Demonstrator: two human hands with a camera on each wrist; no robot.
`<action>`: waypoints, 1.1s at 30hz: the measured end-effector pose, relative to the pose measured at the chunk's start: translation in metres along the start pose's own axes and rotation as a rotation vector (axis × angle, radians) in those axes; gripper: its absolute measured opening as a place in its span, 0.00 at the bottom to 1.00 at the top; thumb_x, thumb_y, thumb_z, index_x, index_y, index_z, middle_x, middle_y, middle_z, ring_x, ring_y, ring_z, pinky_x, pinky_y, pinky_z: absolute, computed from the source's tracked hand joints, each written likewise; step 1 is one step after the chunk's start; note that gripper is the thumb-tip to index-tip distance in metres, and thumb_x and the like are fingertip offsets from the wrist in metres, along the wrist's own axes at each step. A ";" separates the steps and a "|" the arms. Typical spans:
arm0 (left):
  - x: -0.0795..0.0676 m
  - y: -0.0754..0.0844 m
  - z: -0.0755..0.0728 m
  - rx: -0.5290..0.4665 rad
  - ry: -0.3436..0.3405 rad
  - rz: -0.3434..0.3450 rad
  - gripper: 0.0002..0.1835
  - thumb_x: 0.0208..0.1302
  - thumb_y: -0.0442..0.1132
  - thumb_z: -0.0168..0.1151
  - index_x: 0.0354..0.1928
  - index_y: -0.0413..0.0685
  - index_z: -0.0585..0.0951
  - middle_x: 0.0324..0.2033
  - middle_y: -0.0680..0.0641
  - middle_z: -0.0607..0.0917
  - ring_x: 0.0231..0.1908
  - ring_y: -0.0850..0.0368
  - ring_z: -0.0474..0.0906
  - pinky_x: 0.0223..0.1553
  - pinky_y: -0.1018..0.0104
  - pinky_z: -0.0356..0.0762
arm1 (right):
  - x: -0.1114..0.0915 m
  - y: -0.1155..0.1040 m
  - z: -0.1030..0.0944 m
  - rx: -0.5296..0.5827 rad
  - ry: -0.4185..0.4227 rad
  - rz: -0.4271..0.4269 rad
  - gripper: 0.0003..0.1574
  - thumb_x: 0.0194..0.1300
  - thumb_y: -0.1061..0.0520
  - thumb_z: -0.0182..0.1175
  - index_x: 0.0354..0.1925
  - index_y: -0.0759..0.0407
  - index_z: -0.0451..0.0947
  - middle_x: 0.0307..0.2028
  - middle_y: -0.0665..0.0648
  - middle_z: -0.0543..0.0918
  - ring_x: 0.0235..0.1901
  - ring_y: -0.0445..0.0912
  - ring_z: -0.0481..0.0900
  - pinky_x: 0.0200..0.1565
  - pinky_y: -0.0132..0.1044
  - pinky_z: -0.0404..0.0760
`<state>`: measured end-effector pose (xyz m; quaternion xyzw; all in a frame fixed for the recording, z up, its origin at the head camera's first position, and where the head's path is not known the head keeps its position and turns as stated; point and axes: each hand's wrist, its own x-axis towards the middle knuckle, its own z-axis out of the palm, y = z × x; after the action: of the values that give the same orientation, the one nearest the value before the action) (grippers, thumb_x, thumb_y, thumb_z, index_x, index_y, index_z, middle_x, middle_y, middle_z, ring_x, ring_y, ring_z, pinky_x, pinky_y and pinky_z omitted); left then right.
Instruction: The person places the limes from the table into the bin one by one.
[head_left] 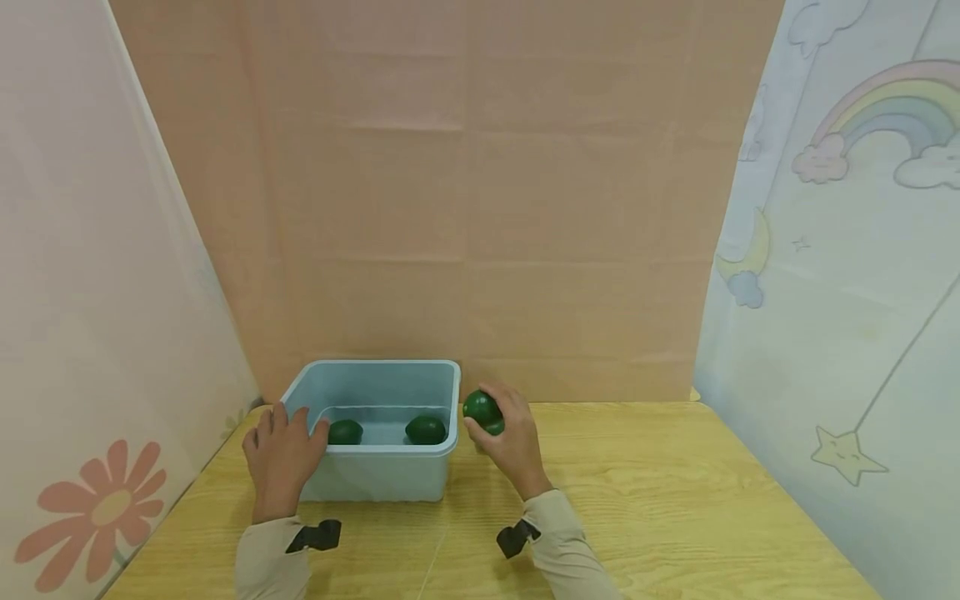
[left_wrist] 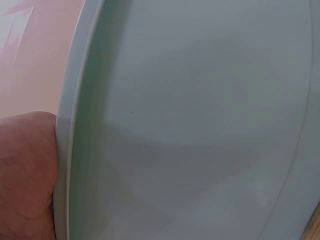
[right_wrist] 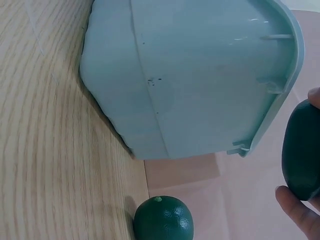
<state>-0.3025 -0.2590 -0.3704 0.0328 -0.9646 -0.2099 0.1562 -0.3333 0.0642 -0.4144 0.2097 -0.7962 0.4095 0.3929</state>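
My left hand point(head_left: 283, 458) holds the front left corner of a light blue plastic bin point(head_left: 375, 475), its fingers and thumb about the rim. In the left wrist view, part of that hand point(left_wrist: 25, 172) lies against the bin's rim. Two glossy dark green fruits, lime- or avocado-like, lie inside: one fruit point(head_left: 345, 432) at left, another fruit point(head_left: 426, 430) at right. Just right of the bin, my right hand point(head_left: 513, 433) grips a similar dark green fruit point(right_wrist: 301, 150) between thumb and fingers. Beneath it, one more green fruit point(right_wrist: 163, 219) sits on the table.
The wood-grain table point(head_left: 660, 500) extends to the right and in front of the bin. A tan backdrop point(head_left: 465, 208) stands behind, with a flower-printed sheet point(head_left: 90, 292) on the left and a rainbow-printed sheet point(head_left: 840, 333) on the right.
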 end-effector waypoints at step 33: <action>0.001 -0.002 0.003 0.004 0.025 0.017 0.30 0.74 0.49 0.47 0.63 0.28 0.72 0.64 0.25 0.63 0.66 0.28 0.51 0.61 0.29 0.46 | -0.002 -0.009 0.007 -0.029 -0.006 -0.069 0.33 0.55 0.51 0.75 0.59 0.54 0.79 0.56 0.59 0.80 0.53 0.55 0.78 0.43 0.49 0.85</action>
<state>-0.3045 -0.2596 -0.3735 0.0273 -0.9632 -0.2064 0.1698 -0.3290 0.0532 -0.4144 0.2326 -0.7955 0.3834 0.4076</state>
